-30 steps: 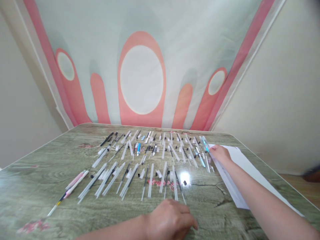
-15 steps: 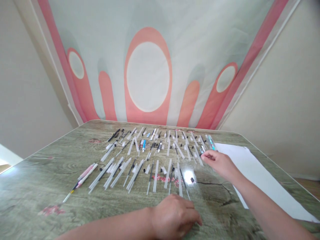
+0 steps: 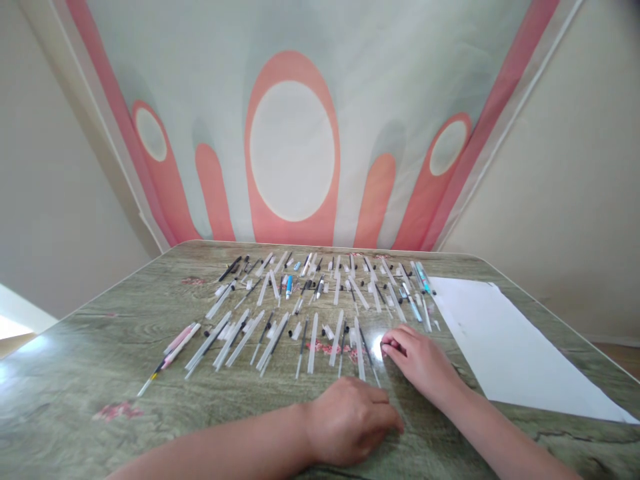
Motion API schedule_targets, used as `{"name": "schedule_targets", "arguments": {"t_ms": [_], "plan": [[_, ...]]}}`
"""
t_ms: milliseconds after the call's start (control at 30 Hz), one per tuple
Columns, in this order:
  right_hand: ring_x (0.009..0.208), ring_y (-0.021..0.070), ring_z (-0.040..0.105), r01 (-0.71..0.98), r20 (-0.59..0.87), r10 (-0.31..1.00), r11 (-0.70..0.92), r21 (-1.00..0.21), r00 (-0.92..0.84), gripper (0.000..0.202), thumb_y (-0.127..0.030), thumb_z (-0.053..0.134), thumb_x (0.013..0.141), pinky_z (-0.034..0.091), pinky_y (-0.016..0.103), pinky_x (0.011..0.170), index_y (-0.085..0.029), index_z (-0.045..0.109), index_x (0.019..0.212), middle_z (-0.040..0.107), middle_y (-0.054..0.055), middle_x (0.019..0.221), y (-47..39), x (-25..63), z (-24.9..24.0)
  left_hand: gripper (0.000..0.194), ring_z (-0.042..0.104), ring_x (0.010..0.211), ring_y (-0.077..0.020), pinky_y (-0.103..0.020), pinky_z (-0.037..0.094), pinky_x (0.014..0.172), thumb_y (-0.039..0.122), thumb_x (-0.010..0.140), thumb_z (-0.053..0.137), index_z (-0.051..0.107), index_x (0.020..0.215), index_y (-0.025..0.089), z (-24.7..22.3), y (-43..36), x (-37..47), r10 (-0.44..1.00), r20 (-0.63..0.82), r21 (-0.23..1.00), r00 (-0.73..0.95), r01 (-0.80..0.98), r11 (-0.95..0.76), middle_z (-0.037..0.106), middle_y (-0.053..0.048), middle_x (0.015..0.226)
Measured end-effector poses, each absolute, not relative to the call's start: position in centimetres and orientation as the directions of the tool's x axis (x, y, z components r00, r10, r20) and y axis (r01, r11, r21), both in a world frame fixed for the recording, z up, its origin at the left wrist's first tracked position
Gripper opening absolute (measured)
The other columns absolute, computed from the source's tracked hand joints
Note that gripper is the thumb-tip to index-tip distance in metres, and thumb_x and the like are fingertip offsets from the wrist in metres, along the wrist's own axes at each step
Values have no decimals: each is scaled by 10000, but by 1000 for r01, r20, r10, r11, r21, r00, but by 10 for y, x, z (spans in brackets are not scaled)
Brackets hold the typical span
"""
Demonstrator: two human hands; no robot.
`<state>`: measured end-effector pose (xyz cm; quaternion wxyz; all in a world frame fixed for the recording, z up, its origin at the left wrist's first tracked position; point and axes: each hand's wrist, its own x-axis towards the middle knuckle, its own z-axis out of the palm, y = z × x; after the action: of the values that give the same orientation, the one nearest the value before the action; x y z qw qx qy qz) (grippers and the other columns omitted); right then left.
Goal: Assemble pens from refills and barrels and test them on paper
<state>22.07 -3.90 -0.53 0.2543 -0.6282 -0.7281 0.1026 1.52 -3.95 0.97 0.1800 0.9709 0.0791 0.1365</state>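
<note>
From the left, we see pink pens (image 3: 183, 345), then clear tubes (image 3: 313, 343) and dark refills (image 3: 303, 330). Our left hand (image 3: 353, 421) is curled near them, fingertips hidden, state unclear. Our right hand (image 3: 419, 360) brings thumb and fingertip near together at a small dark piece (image 3: 385, 345) beyond the refills; we cannot tell whether they clamp it. We judge this a pickup, calling for a light, exact pinch. Paper (image 3: 520, 347) lies farther right.
</note>
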Motion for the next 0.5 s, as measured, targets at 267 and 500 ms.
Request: {"name": "schedule_targets", "arguments": {"t_ms": [267,500], "plan": [[757,161,572,846,267,958,223,-485,-99,93,-210,468,872,438,288,704,-231,557,854,597,-1,839,-42,215,-3,261,555,681,-157,-270,392,640,142,798,477,583,1026,211,18,-33,9,271,321,307,908,171,-936,612,-15,778],[796,162,590,769,279,950,282,-574,-140,157,-218,399,911,442,278,726,-238,553,886,607,2,843,-47,209,5,190,548,756,-160,-281,395,702,155,861,454,626,930,196,18,3,-2,597,467,393,652,452,-801,622,-43,804]]}}
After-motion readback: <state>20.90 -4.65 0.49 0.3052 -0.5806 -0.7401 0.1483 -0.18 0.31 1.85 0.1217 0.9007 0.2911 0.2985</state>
